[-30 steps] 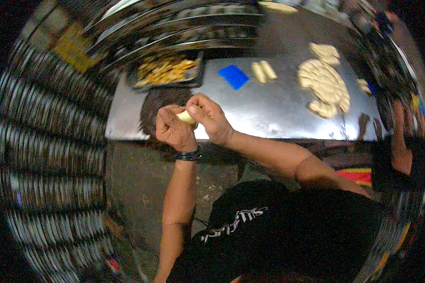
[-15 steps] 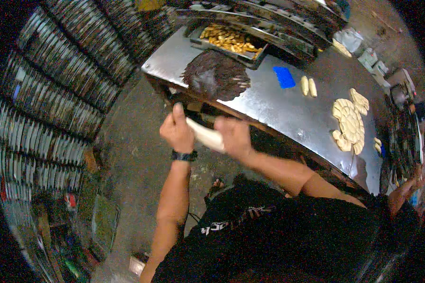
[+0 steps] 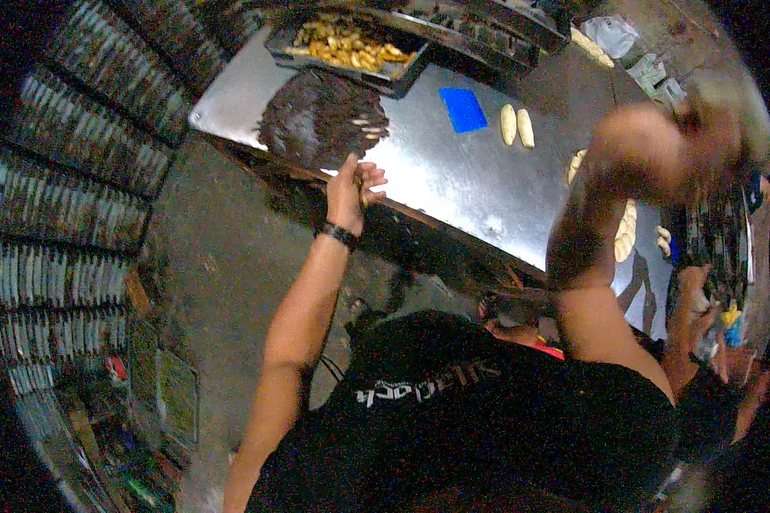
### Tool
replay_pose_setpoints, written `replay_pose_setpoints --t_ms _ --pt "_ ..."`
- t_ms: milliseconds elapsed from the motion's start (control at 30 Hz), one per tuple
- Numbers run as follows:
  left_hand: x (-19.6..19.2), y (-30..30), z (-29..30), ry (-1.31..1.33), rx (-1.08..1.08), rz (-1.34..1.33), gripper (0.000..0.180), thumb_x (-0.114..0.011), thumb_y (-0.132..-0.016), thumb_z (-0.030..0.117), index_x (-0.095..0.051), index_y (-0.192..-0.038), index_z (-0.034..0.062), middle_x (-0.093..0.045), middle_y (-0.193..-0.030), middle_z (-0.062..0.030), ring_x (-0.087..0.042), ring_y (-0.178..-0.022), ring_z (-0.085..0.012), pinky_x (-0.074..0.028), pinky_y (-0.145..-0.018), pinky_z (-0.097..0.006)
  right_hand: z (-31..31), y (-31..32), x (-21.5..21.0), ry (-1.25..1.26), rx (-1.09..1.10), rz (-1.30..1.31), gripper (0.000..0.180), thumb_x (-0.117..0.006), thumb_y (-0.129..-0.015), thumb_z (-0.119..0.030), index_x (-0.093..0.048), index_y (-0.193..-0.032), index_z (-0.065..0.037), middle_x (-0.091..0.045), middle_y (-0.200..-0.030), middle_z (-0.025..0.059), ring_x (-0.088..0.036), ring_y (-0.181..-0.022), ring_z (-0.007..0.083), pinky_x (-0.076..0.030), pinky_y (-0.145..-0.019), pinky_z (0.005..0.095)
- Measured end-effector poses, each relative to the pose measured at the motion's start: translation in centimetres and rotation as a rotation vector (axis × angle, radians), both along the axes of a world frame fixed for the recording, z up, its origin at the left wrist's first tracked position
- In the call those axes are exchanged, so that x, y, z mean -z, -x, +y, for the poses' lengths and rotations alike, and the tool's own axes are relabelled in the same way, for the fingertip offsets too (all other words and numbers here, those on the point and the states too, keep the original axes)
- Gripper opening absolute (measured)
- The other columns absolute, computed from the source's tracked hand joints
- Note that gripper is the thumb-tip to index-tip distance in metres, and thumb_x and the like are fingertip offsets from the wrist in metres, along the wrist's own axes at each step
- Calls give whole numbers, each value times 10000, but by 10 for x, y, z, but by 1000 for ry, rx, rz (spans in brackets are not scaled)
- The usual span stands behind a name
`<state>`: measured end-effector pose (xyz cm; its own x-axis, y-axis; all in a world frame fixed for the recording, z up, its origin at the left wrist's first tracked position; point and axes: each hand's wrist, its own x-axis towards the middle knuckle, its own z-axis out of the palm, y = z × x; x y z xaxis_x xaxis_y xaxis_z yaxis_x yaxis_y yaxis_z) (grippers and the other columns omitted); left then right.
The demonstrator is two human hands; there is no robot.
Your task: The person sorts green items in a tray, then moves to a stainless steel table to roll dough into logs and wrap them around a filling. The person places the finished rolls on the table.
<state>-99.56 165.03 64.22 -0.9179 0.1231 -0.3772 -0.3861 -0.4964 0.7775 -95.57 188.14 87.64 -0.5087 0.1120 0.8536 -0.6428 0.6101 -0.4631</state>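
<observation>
My left hand (image 3: 349, 197) is raised near the table's front edge, beside a dark brown spread mass (image 3: 304, 124). Its fingers are apart and hold nothing I can see; a dark band circles the wrist. Stretched out over the right part of the table, my right hand (image 3: 646, 145) is smeared by motion. Whether it holds anything is not visible. Beneath and beside it lie partly covered pale dough pieces (image 3: 626, 235). Two dough rolls (image 3: 516, 126) lie side by side at mid-table, right of a blue flat sheet (image 3: 464, 110).
A dark tray (image 3: 400, 85) of yellow-brown pieces stands at the back of the metal table (image 3: 436, 184). Behind it are dark trays or racks (image 3: 479, 38). Tall racks (image 3: 68, 197) fill the left side. At the right edge another person's hands (image 3: 695, 295) show.
The pale dough roll that was between my hands is no longer visible there. My right hand has swung right over the table, and my left has opened and risen slightly. The view has shifted.
</observation>
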Motion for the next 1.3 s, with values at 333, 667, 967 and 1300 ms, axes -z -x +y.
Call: replay_pose_setpoints --t_ms 333,667,967,1300 --pt "55 17 134 1603 547 801 590 -420 -908 342 -285 -1390 29 -219 -1472 -186 -192 -1365 -325 -173 -1102 -480 48 -38 248 -986 -188 -671 567 -532 -835 -491 -567 -1154 -23 -392 -1382 182 -560 -1053 360 -475 -859 435" --pt "52 24 138 1471 856 614 560 -400 -884 452 -456 -1298 80 -452 -1350 -106 -280 -1339 -259 -133 -1102 -513 -18 167 219 -757 -820 -574 205 -548 -844 -161 -655 -949 -22 -642 -922 187 -627 -821 319 -494 -700 377" --pt "71 5 131 1607 478 964 576 -413 -878 467 -435 -1310 87 -377 -1394 -100 -275 -1335 -258 -107 -1108 -523 -139 228 277 -1222 -914 -176 222 -564 -752 -54 -640 -953 2 -623 -1052 163 -626 -910 305 -523 -798 398" --pt "49 -3 124 1570 484 992 598 -459 -864 446 -427 -1326 67 -317 -1438 -107 -199 -1373 -258 -107 -1129 -460 -96 245 214 -1488 -697 -504 142 -585 -699 -73 -669 -799 -17 -665 -776 131 -637 -758 347 -520 -699 429"
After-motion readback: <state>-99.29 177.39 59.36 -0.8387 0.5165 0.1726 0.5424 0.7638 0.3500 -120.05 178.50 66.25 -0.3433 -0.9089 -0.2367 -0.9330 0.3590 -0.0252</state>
